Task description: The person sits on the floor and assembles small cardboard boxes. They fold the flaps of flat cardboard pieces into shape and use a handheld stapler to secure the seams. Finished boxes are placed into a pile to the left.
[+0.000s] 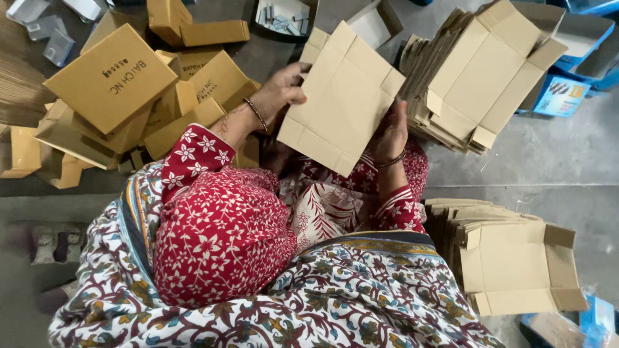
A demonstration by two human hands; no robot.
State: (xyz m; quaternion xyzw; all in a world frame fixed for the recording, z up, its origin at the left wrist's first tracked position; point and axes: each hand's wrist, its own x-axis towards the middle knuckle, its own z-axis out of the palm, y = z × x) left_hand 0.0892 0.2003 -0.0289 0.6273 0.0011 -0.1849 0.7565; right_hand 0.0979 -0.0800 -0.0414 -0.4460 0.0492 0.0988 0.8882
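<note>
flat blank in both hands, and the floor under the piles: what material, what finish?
Flat box blank, held by left hand and right hand: looks like thin brown cardboard, matte, with crisp scored folds and cut flaps. Floor: probably bare grey concrete, dull and scuffed, with a visible seam line.

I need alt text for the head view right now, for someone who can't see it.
Seen from above, a person in red floral sleeves holds a flat cardboard box blank with the left hand at its left edge and the right hand at its right. Assembled boxes lie left; stacks of flat blanks sit right.
</note>
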